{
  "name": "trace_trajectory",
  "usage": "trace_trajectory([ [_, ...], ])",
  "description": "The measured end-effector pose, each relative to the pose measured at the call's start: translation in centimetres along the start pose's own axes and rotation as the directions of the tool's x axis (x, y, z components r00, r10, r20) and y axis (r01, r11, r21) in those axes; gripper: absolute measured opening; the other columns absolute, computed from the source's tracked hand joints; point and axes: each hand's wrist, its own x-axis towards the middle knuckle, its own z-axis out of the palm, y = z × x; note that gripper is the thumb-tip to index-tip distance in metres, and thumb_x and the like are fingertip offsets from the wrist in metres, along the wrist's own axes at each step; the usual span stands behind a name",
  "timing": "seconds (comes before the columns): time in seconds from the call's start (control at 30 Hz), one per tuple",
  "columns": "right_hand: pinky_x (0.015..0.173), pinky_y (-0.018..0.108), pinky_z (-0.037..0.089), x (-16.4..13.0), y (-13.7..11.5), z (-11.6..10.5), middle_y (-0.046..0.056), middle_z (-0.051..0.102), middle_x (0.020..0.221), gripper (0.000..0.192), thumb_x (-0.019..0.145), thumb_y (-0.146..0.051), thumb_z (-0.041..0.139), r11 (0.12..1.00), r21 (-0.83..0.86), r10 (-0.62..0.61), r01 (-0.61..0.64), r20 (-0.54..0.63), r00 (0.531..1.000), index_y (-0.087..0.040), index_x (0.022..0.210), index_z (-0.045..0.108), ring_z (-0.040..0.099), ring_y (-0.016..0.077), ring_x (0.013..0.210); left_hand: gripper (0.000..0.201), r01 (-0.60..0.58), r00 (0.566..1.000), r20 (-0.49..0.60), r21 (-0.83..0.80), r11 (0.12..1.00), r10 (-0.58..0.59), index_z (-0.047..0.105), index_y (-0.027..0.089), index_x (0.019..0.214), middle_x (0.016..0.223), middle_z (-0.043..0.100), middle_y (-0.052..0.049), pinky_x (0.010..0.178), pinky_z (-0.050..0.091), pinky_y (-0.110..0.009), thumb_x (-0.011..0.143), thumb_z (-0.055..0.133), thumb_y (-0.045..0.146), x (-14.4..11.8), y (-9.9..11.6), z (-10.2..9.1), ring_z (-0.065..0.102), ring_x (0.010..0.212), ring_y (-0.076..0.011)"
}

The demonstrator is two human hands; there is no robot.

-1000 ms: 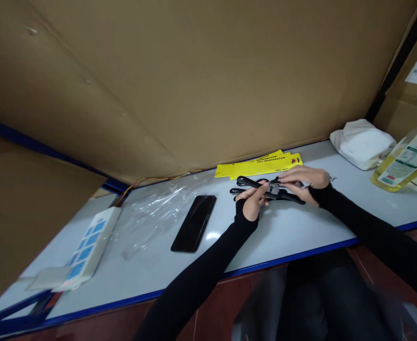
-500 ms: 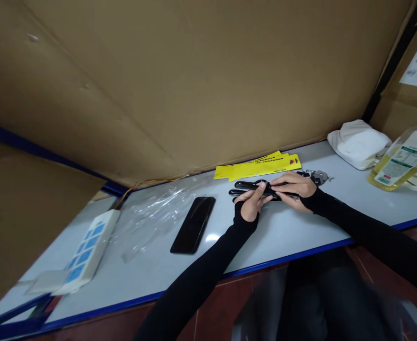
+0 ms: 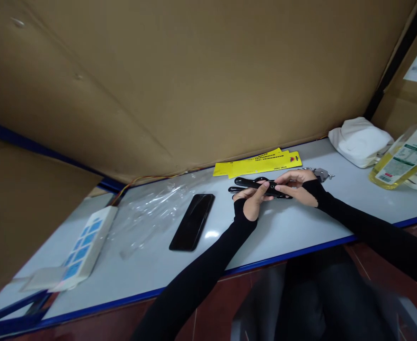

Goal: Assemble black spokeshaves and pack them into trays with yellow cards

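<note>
Both hands meet over the table [image 3: 300,237], near its back edge. The left hand [image 3: 252,201] and right hand [image 3: 297,187] each pinch an end of a black-handled tool [image 3: 261,185], held just above the surface; the work looks mid-step. A second metal piece [image 3: 320,174] lies beside the right wrist. The bottle [image 3: 403,161] at far right holds yellowish liquid.
</note>
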Motion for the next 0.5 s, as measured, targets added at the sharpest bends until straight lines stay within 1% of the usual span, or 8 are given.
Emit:
trace_trajectory([
  [0.13, 0.06, 0.031, 0.064, -0.02, -0.21, 0.18, 0.006, 0.08, 0.082, 0.037, 0.067, -0.047, 0.094, 0.996, 0.048, 0.078, -0.077, -0.031, 0.996, -0.018, 0.086, 0.081, 0.071, 0.0168, 0.067, 0.039, -0.015, 0.999, 0.046, -0.002, 1.0, 0.015, 0.081, 0.009, 0.07, 0.104, 0.082, -0.014, 0.062, 0.069, -0.031, 0.051, 0.105, 0.033, 0.0, -0.02, -0.2, 0.075, 0.064, -0.017],
  [0.2, 0.061, 0.033, 0.065, -0.07, -0.29, 0.32, 0.007, 0.081, 0.084, 0.04, 0.065, -0.049, 0.095, 0.993, 0.056, 0.101, -0.099, -0.04, 0.994, -0.018, 0.086, 0.081, 0.072, 0.0181, 0.068, 0.037, -0.008, 0.999, 0.049, 0.006, 1.0, 0.008, 0.08, 0.01, 0.068, 0.106, 0.082, -0.014, 0.061, 0.07, -0.033, 0.051, 0.105, 0.031, -0.03, 0.1, -0.29, 0.074, 0.062, -0.0164],
  [0.33, 0.059, 0.033, 0.064, -0.11, -0.03, 0.58, 0.009, 0.081, 0.088, 0.045, 0.065, -0.054, 0.094, 0.997, 0.052, 0.067, -0.063, -0.068, 0.995, -0.017, 0.088, 0.081, 0.072, 0.0193, 0.07, 0.037, 0.015, 0.999, 0.039, 0.005, 1.0, -0.016, 0.081, 0.009, 0.072, 0.106, 0.082, -0.013, 0.06, 0.069, -0.032, 0.05, 0.105, 0.027, 0.0, 0.38, -0.4, 0.075, 0.062, -0.0176],
  [0.43, 0.057, 0.032, 0.062, -0.03, 0.39, 0.63, 0.008, 0.079, 0.084, 0.044, 0.066, -0.053, 0.093, 0.997, 0.061, 0.047, -0.043, -0.066, 0.997, -0.017, 0.088, 0.081, 0.069, 0.0163, 0.064, 0.038, 0.018, 1.0, 0.021, 0.0, 1.0, -0.018, 0.083, 0.01, 0.075, 0.103, 0.082, -0.012, 0.058, 0.068, -0.029, 0.049, 0.105, 0.026, 0.02, 0.43, -0.3, 0.075, 0.062, -0.0166],
  [0.5, 0.056, 0.03, 0.061, 0.02, 0.58, 0.61, 0.007, 0.079, 0.082, 0.042, 0.068, -0.052, 0.093, 0.997, 0.066, 0.048, -0.044, -0.057, 0.997, -0.017, 0.088, 0.08, 0.068, 0.0148, 0.063, 0.038, 0.011, 1.0, 0.012, -0.001, 1.0, -0.011, 0.083, 0.011, 0.076, 0.097, 0.082, -0.011, 0.056, 0.066, -0.028, 0.05, 0.104, 0.027, 0.01, 0.42, -0.18, 0.074, 0.062, -0.0164],
])
